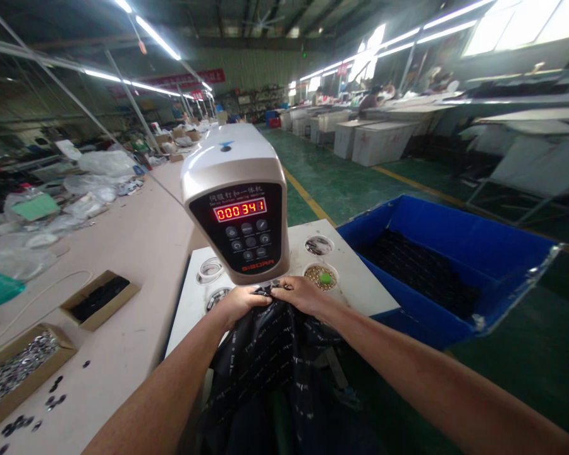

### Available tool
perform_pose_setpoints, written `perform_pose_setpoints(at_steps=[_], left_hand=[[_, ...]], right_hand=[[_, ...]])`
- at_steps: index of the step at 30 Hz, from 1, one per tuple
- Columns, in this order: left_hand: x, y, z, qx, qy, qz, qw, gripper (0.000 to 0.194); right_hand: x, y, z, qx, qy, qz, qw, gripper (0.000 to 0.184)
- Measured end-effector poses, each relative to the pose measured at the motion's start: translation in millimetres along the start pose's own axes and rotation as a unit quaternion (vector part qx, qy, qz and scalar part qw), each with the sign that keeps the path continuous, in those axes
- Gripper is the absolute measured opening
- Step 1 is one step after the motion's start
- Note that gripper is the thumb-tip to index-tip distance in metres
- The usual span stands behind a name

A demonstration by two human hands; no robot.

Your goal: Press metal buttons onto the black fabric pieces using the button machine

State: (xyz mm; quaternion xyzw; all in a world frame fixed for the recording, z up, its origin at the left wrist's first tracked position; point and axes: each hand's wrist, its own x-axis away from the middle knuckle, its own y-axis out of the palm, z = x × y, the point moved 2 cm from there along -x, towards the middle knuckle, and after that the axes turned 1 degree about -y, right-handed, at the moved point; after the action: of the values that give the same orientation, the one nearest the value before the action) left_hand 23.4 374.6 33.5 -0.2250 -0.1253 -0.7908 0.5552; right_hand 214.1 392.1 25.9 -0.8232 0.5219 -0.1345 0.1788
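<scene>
A dark patterned garment point(265, 354) lies over the near edge of a white machine table point(355, 284) and hangs down toward me. My left hand point(239, 301) and my right hand point(299, 292) both pinch its top edge right under the head of a white and gold machine point(237, 189), fingers closed on the cloth. The machine's red counter point(239, 209) reads 000341. A round dish of small brass parts with a green piece point(321, 276) is set in the table beside my right hand.
A blue bin point(459, 240) with dark garments stands at the right. On the long beige bench point(146, 240) at the left are a cardboard box of silver fasteners point(16, 370), a box of dark parts point(98, 298) and loose fasteners. People work at far tables.
</scene>
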Motion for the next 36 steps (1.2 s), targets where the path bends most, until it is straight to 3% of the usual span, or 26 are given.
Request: perform_pose_setpoints(at_steps=[5,15,26,36], left_hand=[[-1.2,-4.4,-5.6,-0.024,0.007,0.005,1.0,0.041],[6.7,-7.4,-19.2,-0.073,0.072,0.102,0.989,0.049],[7.8,-3.5,-25.2,-0.059,0.096,0.116,0.987,0.045],[3.3,-5.9,-30.8,-0.026,0.076,0.116,0.99,0.052]], right_hand=[[1.5,9.5,2.1,0.056,-0.005,0.064,0.996,0.03],[3.7,11.2,1.8,0.133,-0.025,0.08,0.988,0.024],[3.2,3.6,1.6,0.19,-0.053,0.052,0.979,0.031],[0.8,10.0,7.5,0.198,-0.013,0.085,0.976,0.027]])
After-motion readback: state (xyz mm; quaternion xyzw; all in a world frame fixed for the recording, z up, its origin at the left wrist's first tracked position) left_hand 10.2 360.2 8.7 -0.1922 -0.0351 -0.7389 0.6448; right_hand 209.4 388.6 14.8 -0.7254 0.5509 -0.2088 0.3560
